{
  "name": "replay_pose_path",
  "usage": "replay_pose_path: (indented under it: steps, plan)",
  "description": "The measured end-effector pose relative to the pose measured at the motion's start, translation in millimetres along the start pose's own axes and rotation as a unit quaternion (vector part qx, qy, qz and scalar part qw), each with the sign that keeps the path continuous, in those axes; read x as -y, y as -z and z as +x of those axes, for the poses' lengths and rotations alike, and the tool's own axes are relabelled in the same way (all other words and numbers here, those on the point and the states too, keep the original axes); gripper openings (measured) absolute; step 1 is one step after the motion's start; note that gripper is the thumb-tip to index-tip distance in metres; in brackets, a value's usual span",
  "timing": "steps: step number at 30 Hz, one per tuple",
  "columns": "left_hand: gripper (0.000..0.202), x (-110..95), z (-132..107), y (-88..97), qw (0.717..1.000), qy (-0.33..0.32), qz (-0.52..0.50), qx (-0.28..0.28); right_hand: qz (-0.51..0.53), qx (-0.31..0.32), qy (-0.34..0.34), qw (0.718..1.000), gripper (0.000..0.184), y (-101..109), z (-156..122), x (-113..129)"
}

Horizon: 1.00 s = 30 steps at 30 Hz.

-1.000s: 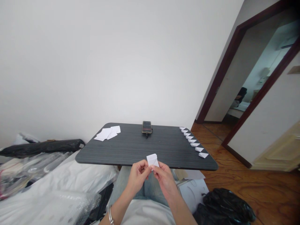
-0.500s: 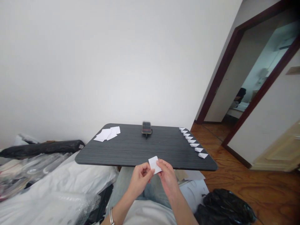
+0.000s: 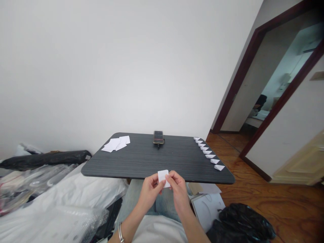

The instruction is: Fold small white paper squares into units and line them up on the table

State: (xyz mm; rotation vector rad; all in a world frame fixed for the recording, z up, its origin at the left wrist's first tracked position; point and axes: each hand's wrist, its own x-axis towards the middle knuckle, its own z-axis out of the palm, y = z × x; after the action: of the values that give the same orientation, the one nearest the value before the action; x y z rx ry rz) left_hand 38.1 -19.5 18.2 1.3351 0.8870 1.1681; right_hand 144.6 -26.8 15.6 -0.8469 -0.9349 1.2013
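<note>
Here we are at the dark table [image 3: 152, 162], and the small white paper [image 3: 162, 174] is up in both hands, right at the middle of the table's near edge; the left hand [image 3: 149, 189] pinches it low on the left, thumb over the front; the right hand [image 3: 178, 186] pinches from the other side, its thumb laid on the paper's face; the fingers behind are mostly hidden, so how they bear on it I cannot tell!

Now the danger: if the thumbs press unevenly, any crease could run crooked and leave the edges out of line; a loosened pinch might drop the paper off the table's near side, down to the jeans [image 3: 162, 200]; squeeze too hard and so thin a piece may crumple.

And the count: one paper in hand; eight folded pieces [image 3: 207, 152] lined up along the table's right edge; one phone-like device [image 3: 158, 135] at the table's back, centre, with one cable [image 3: 158, 146] showing; white sheets [image 3: 111, 145] toward the table's left end, overlapping too much for a sure number; one bracelet [image 3: 120, 233] on the left wrist, nearer than the table's near edge.
</note>
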Motion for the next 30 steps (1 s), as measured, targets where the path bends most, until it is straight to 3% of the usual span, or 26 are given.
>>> replay_pose_path:
  steps: [11, 20, 23, 30]
  plan:
    - [0.03, 4.6, -1.5, 1.1, 0.999, 0.03, -0.02, 0.005, 0.019, -0.055, 0.031, 0.998, 0.031, 20.3, 14.0, -19.1]
    - [0.036, 9.4, 0.1, 7.5, 0.995, 0.045, -0.083, 0.005, 0.04, -0.088, 0.036, 0.995, 0.024, 21.9, 16.0, -15.1]
    - [0.039, 7.1, -0.2, 8.3, 0.99, 0.06, -0.125, -0.013, 0.005, -0.063, 0.052, 0.997, 0.022, 22.6, 15.0, -12.5]
    - [0.032, -3.4, 2.0, 12.6, 0.984, 0.048, -0.162, -0.05, -0.096, 0.064, 0.081, 0.99, 0.009, 23.5, 9.3, -2.7]
